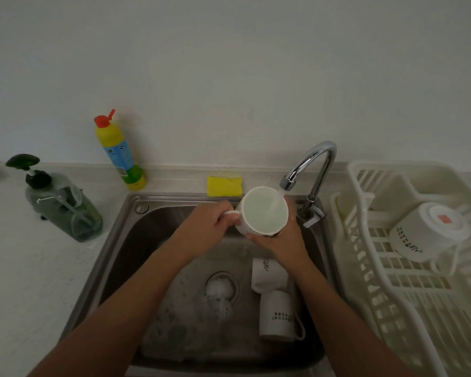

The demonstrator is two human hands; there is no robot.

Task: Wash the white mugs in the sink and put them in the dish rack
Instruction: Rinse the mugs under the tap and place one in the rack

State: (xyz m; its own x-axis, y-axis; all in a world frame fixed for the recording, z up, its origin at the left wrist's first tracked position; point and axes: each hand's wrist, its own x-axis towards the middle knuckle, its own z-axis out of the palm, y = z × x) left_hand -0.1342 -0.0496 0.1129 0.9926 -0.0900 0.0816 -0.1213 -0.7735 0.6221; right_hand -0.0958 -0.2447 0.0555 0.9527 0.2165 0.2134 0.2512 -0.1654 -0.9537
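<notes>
I hold a white mug (259, 210) upright under the chrome tap (314, 170), and water runs into it. My left hand (211, 227) grips the mug's handle. My right hand (280, 235) is curled round its body from below and behind. Two more white mugs lie on their sides in the steel sink (136, 240): one (268, 276) just under my right wrist, the other (279, 317) nearer the front. One white mug (430, 232) sits upside down in the white dish rack (392, 295) on the right.
A yellow sponge (224, 186) lies on the sink's back ledge. A yellow and blue bottle with a red cap (119, 153) stands at the wall. A pump soap bottle (60, 205) stands on the left counter. Foam covers the drain (220, 292).
</notes>
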